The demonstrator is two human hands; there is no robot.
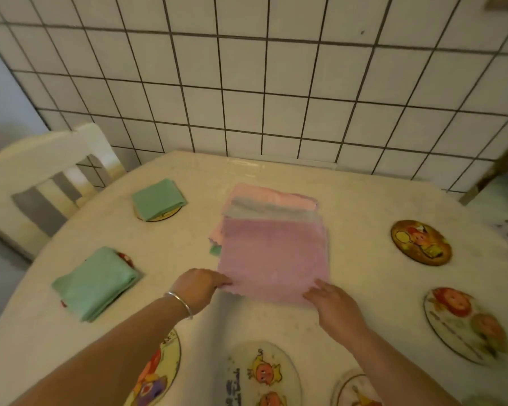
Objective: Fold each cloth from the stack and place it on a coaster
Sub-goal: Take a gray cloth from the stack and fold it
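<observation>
We're pinching the purple cloth (pixel 272 259) at its near corners, left hand (pixel 198 287) and right hand (pixel 333 303), atop the stack (pixel 272 205) mid-worktop. If we're lifting carelessly, the grey cloth (pixel 264 210) beneath may be dragging along, scattering the pile.

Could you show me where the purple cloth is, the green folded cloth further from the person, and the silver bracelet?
purple cloth (pixel 273 259): head view, middle of its flat top face.
far green folded cloth (pixel 158 198): head view, centre of its upper fold.
silver bracelet (pixel 180 303): head view, band across the left wrist.
</observation>
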